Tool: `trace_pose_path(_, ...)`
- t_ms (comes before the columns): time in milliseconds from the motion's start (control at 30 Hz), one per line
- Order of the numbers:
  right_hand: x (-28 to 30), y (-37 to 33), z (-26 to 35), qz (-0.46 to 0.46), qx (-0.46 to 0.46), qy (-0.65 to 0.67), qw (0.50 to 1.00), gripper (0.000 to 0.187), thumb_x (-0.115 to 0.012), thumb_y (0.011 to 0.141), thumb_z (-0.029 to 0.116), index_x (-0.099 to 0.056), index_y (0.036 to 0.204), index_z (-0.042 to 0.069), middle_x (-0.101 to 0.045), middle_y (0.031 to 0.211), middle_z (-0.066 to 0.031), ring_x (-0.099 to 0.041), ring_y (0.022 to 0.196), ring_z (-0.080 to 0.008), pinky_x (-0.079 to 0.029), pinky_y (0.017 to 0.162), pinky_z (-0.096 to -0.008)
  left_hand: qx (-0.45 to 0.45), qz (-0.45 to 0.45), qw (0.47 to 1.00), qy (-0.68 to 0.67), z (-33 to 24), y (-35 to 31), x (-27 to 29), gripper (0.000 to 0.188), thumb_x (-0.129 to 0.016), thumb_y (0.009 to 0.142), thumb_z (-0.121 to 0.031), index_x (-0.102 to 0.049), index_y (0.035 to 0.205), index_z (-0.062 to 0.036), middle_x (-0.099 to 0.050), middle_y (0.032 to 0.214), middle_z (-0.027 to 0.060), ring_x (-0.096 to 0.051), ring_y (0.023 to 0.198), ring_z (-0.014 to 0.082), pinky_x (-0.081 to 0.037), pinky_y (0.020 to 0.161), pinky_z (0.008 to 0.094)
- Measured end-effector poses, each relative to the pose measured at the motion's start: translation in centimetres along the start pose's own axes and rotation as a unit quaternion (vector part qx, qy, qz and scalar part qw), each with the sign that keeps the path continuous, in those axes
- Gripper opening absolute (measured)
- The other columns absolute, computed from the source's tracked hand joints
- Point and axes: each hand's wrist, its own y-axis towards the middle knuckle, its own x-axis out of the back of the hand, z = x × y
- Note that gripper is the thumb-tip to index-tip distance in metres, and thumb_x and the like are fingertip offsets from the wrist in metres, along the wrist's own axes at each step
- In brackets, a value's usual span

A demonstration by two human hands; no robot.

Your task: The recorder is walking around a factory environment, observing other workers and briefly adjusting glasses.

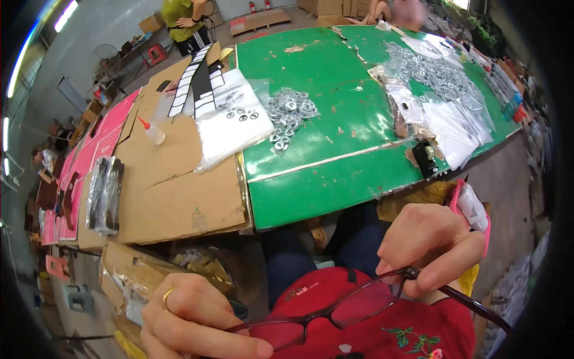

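Observation:
A pair of dark-framed eyeglasses is held up in front of my lap, its bridge and both lenses showing. My left hand, with a ring on one finger, is closed on the left end of the frame; the temple on that side is mostly hidden. At the opposite end my right hand pinches the frame close to the hinge, and the right temple sticks out past it to the lower right. Beneath the glasses is red cloth with embroidered flowers.
Ahead stands a green table with a pile of small metal parts and a larger heap at far right. Flattened cardboard carries a red-tipped bottle and plastic-wrapped dark pieces. A person stands beyond.

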Motion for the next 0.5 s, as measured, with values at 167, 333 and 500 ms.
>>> trace_pose_path(167, 0.2, 0.7, 0.0, 0.050, 0.084, 0.034, 0.995, 0.022, -0.075, 0.090, 0.002, -0.063, 0.108, 0.006, -0.072, 0.091, -0.0198, -0.071, 0.072, -0.0269, -0.059, 0.062, -0.0329, 0.013, -0.030, 0.999, 0.016, -1.7, 1.1, -0.4, 0.030, -0.056, 0.107, -0.022, -0.062, 0.136, -0.0253, -0.069, 0.100, 0.0061, -0.049, 0.073, 0.0173, -0.041, 0.062, 0.0305)
trace_pose_path(333, 2.6, 3.1, 2.4, 0.117, 0.007, 0.069, 0.991, 0.024, -0.077, 0.089, 0.005, -0.066, 0.109, 0.013, -0.075, 0.096, -0.0172, -0.075, 0.080, -0.0263, -0.061, 0.078, -0.0342, -0.069, -0.119, 0.990, -0.027, -1.1, 2.1, -0.6, 0.028, -0.060, 0.105, -0.031, -0.064, 0.132, -0.0242, -0.067, 0.099, 0.0059, -0.052, 0.074, 0.0201, -0.046, 0.064, 0.0320)
trace_pose_path(500, 4.1, 2.2, 3.0, 0.182, 0.001, 0.120, 0.976, 0.008, -0.071, 0.092, 0.004, -0.070, 0.093, 0.011, -0.077, 0.094, -0.0193, -0.076, 0.083, -0.0271, -0.058, 0.085, -0.0360, -0.167, -0.138, 0.973, -0.078, 0.3, 2.4, -0.6, 0.029, -0.060, 0.104, -0.035, -0.064, 0.131, -0.0232, -0.066, 0.101, 0.0068, -0.055, 0.077, 0.0223, -0.049, 0.066, 0.0329)
